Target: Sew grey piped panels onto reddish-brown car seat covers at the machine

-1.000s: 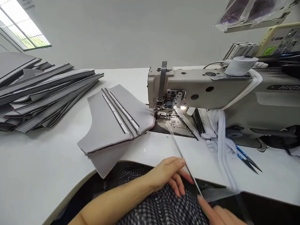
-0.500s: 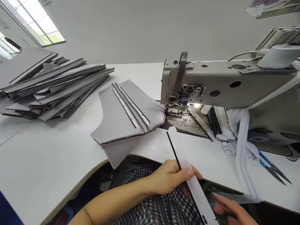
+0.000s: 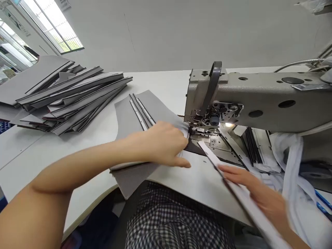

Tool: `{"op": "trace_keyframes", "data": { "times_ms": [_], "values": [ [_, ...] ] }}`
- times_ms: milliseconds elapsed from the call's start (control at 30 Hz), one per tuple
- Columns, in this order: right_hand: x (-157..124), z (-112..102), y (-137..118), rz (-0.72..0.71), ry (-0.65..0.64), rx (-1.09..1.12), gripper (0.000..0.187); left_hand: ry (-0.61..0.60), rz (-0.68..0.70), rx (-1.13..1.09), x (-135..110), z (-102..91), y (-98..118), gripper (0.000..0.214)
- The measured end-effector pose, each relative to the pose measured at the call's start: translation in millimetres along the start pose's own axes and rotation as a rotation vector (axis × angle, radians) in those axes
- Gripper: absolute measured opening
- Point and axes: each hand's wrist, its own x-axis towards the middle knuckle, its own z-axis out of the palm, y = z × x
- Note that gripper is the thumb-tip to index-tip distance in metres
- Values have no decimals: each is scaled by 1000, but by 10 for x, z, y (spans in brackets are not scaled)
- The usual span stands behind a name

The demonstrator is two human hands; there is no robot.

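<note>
My left hand [image 3: 166,143] reaches over the folded grey fabric panel [image 3: 168,107] beside the sewing machine's needle area. Its thumb sticks out to the right, and the other fingers are curled out of sight beneath the hand, so whether they grip the panel is unclear. Two narrow white strips with dark edges [image 3: 138,116] lie along the panel's middle. My right hand [image 3: 254,190], blurred, holds a long white strip with a black edge [image 3: 207,153] that slants from the machine's plate down toward the lower right.
The sewing machine [image 3: 254,93] stands at the right with its lamp lit. Stacked grey panels [image 3: 85,93] lie at the left. White tape [image 3: 293,162], more strips [image 3: 259,145] and blue-handled scissors [image 3: 323,204] are at the right. The table's curved front edge [image 3: 95,200] borders my lap.
My left hand has let go of the white strip and moved up and left over the grey panel. My right hand has taken the strip and moved it up and right.
</note>
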Motion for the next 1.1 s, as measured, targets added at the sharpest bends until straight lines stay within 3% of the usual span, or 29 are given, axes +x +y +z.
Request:
{"op": "trace_keyframes", "data": {
  "times_ms": [100,200,533,800,933,1100],
  "values": [
    [299,439,-78,-168,1,-14,28,-176,13,88,713,302,-157,48],
    [412,644,-137,-177,-24,-58,23,-251,-21,40,1038,558,-241,40],
    [301,727,-82,-139,-93,35,25,-211,-18,-103,691,737,-313,39],
    [368,795,-317,-97,-59,85,31,-250,-15,-89,691,597,-366,43],
    [538,911,-287,-96,-64,2,25,-283,0,-67,706,521,-365,41],
    [618,967,-244,-64,-105,-55,19,-241,-32,-124,679,596,-335,32]
  ]
}}
